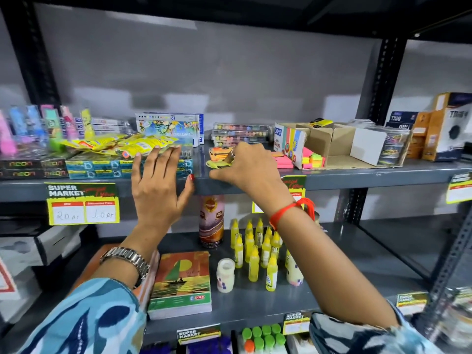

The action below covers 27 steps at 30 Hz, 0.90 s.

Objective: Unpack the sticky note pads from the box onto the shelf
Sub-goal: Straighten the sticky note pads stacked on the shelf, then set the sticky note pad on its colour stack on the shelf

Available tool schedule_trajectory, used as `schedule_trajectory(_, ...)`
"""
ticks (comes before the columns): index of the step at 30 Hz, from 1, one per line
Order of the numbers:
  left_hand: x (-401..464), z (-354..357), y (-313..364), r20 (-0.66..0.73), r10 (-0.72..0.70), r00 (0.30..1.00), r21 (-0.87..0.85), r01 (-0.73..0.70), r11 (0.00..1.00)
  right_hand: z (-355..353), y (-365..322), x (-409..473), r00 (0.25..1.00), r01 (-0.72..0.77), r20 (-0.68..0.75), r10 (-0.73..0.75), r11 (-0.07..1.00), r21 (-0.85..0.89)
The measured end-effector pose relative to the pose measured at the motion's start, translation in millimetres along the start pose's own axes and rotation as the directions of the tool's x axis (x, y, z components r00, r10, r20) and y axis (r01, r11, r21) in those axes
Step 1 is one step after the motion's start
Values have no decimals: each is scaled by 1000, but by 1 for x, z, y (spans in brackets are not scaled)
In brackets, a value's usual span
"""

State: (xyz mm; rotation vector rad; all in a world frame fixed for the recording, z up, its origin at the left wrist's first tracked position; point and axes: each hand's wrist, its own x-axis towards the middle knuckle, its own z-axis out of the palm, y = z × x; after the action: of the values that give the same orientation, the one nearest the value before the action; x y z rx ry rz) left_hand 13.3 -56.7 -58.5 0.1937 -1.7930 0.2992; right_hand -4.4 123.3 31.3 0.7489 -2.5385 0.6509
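1. Progress, judging by the layout: partly done. The right hand [249, 166] is setting sticky note pads [220, 153] down on the shelf [357, 175], approx. mid-shelf, just left of the box [329, 144].
2. Grip: right fingers are curling over the orange/yellow pads, apparently pinching or pressing them. Can't tell if they're being gripped or just squared up, since the hand is covering most of the stack.
3. The left hand [159, 185] is lying flat and spread, holding nothing, w/ fingertips resting on the teal packs [102, 168] next to the placing spot and thumb at the shelf edge.
4. Pink pads [282, 162] are already lying on the shelf, touching the box front.
5. Left to do: neon pads [315, 159] are showing inside the open box, so more are waiting to come out.
6. Hard to see: the box's rear section is looking empty, but its depth is hidden; pad count under the right hand is unclear; far edges are blurring out.
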Motion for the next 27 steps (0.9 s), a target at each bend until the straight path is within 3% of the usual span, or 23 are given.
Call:
schedule_trajectory(13,2,-2,2,15,-29,999,-33,30,999,-46,36,-7,984,81,-179,-22,940,331)
schedule_trajectory(22,2,-2,3,4,-26,1000,-34,26,999,-99,117,16,840,-90,-500,212,962,257)
schedule_trajectory(27,2,-2,3,8,-36,999,-45,37,998,-91,160,21,809,-184,-527,259,964,193)
